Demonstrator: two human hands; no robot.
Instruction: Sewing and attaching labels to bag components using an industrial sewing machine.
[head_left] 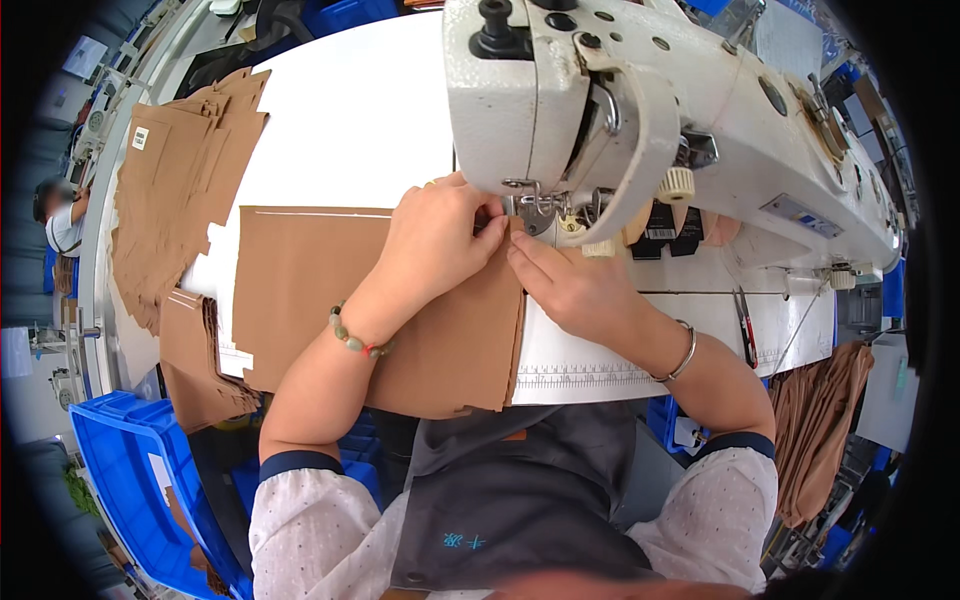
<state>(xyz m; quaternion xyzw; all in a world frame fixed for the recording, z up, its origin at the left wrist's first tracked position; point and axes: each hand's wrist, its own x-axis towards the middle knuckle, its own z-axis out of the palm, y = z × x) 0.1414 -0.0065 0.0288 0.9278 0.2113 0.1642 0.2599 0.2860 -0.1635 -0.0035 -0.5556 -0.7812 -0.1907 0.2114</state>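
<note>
A brown fabric panel (330, 290) lies on the white table in front of me, its upper right corner close to the presser foot of a white sewing machine (620, 110). My left hand (440, 235) rests over the panel's top edge, thumb and fingers pinched together near that corner. From the other side my right hand (565, 285) closes its fingertips on the panel's right edge, just below the needle area. Both hands are almost touching each other. The fingertips of my left hand are partly hidden beside the machine head.
Stacked brown cut pieces (180, 190) lie on the left, some hanging over the table edge. Below them stands a blue bin (130, 430). Red-handled tweezers (746, 328) lie right of my right arm, and brown fabric (820, 430) hangs farther right. Another person sits at far left.
</note>
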